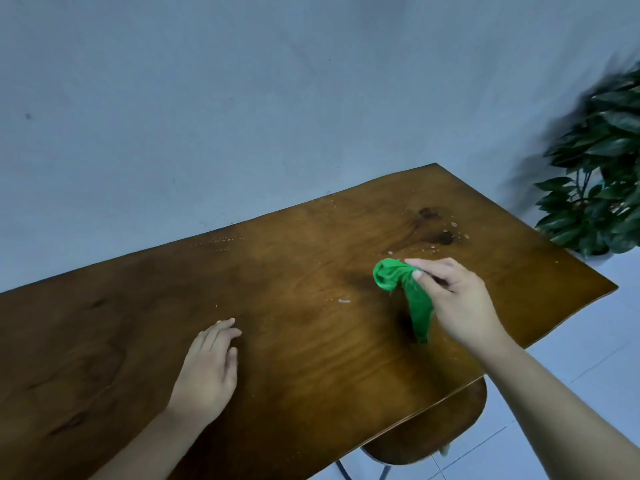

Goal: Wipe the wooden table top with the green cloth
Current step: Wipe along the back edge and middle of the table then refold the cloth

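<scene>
Step in hand, as judged: the cloth is taken up and the wipe itself is about to begin or is between strokes. The right hand (pixel 460 299) pinches the green cloth (pixel 407 289) between thumb and fingers (pixel 419 263), closed on its bunched upper end; the rest hangs down in a twisted tail, its lower tip at or just above the counter (pixel 277 341) (contact cannot be confirmed). The left hand (pixel 211 368) rests palm down on the wood, well to the left of the cloth, fingers extended and holding nothing.

Next move, as judged: the cloth needs spreading or bunching flat under the palm, then pressing down and sweeping toward the droplets (pixel 453 225) and dark wet patches (pixel 445 237) just beyond the cloth. A pale crumb (pixel 344 301) lies near the cloth on its left.

Surface: brown wood, glossy, otherwise bare. Room: plain grey-blue wall (pixel 207 98) beyond the cloth, a leafy plant (pixel 595 188) far to its right on a pale tiled floor (pixel 571 358), a stool seat (pixel 433 434) under the counter's near edge.
</scene>
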